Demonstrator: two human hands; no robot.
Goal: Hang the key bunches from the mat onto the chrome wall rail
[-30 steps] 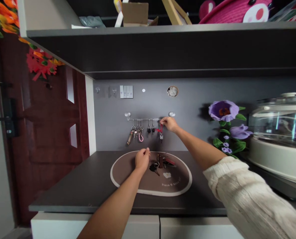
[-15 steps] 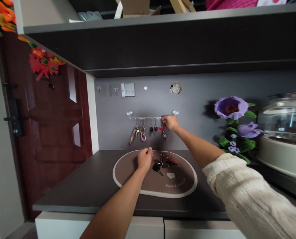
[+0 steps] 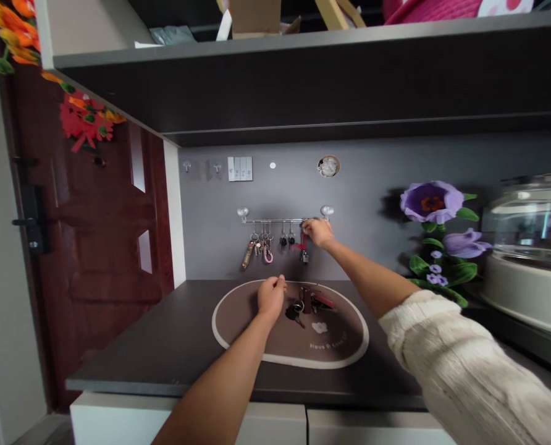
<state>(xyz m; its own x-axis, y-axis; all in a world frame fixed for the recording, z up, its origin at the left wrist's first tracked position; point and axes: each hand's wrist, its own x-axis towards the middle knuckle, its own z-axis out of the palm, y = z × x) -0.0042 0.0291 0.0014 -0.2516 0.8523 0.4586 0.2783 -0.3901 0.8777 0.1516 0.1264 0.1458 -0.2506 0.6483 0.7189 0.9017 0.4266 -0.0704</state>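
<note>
My right hand [image 3: 319, 233] is raised to the chrome hook rail [image 3: 275, 220] on the grey wall, fingers pinched on the red strap of a key bunch [image 3: 304, 247] that hangs at the rail's right end. Several other key bunches [image 3: 261, 246] hang from hooks to its left. My left hand [image 3: 270, 295] rests loosely closed on the brown oval mat [image 3: 238, 321] on the dark counter; whether it holds anything is hidden. Just right of it on the mat lies a pile of keys [image 3: 306, 304] with black, brown and red fobs.
A dark shelf [image 3: 303, 74] overhangs the counter. Purple artificial flowers [image 3: 435, 232] stand at the right wall, and a white pot with a glass lid [image 3: 530, 247] sits further right. A brown door [image 3: 90, 247] is on the left. White cabinets [image 3: 275, 426] sit below.
My right hand has shifted slightly along the rail's right end with the red-strapped keys. The left hand has stayed on the mat. The camera view has drifted a little.
</note>
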